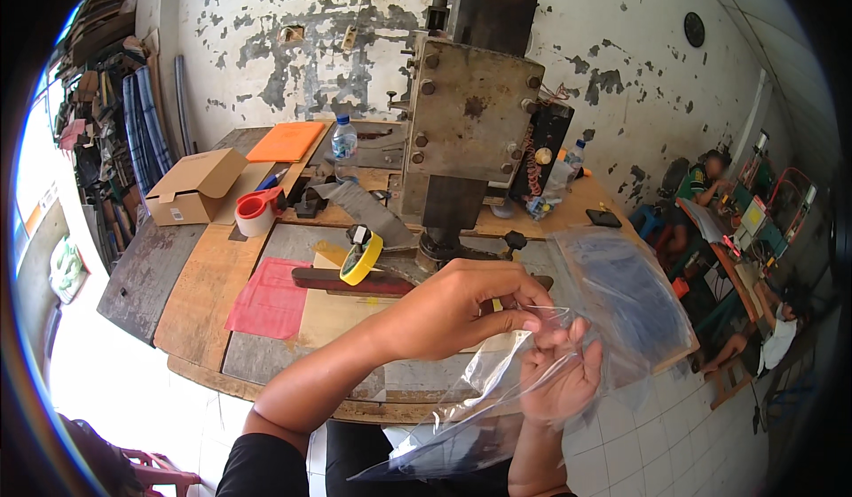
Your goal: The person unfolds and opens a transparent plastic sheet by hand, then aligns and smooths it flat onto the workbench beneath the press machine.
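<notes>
A clear plastic sheet (470,408) hangs in front of me over the table's near edge, with bright reflections along its folds. My left hand (457,306) pinches its upper edge between thumb and fingers. My right hand (561,377) shows through the sheet, palm up, with its curled fingertips gripping the same edge close by. To the right lies a stack of clear bluish plastic sheets (617,293) on a board. Beyond my left hand stands a heavy metal press (470,106), with a yellow tape roll (361,262) at its base.
A red sheet (271,297) lies left on the table (191,302). Behind it are a tape dispenser (257,213), a cardboard box (197,186), an orange folder (286,142) and a water bottle (344,146). A phone (604,219) rests at the right. People sit farther right.
</notes>
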The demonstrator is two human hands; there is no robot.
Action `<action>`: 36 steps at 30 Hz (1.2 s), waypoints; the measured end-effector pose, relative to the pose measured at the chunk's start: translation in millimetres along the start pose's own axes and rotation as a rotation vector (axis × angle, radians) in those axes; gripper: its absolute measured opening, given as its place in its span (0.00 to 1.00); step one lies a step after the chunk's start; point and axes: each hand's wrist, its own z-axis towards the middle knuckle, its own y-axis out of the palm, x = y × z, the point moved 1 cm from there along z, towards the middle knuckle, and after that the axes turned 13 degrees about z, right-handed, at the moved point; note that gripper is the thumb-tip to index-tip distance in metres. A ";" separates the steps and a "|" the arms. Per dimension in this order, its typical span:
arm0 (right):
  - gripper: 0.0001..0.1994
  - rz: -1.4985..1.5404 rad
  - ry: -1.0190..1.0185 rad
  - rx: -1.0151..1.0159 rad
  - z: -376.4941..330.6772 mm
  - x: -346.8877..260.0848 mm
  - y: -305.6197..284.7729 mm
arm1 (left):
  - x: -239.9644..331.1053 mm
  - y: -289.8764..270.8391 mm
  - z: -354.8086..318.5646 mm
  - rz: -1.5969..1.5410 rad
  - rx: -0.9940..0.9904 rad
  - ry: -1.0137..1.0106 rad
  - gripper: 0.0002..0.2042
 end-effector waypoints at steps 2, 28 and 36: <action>0.32 0.086 0.027 0.011 -3.8 -4.7 -2.6 | -0.5 0.3 0.2 -0.016 0.013 -0.014 0.11; 0.47 -1.123 0.032 0.115 7.0 17.0 24.0 | -13.8 13.9 -1.0 -0.464 -0.093 -0.310 0.14; 0.44 -1.347 -0.059 0.093 8.2 12.2 24.7 | -11.1 11.6 0.8 -0.281 -0.127 -0.330 0.13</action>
